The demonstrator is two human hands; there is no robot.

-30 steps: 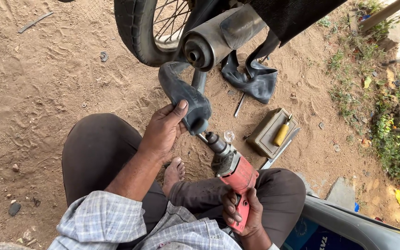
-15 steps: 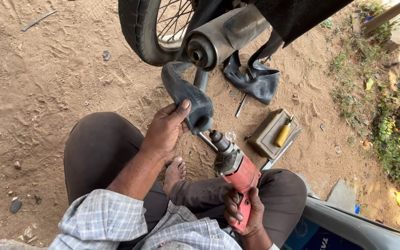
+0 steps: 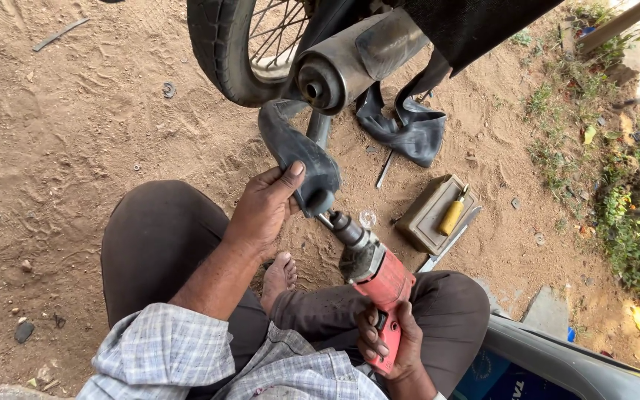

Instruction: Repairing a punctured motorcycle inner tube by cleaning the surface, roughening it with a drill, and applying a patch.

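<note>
Inner tube (image 3: 301,159) | L hand (image 3: 261,211) grips it | R hand (image 3: 394,341) grips red drill (image 3: 379,285)

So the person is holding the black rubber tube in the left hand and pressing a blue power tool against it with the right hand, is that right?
Not quite: the power tool is red, not blue. The head view shows the left hand gripping the black rubber tube and the right hand holding the red tool, its tip against the tube's folded end.
</note>
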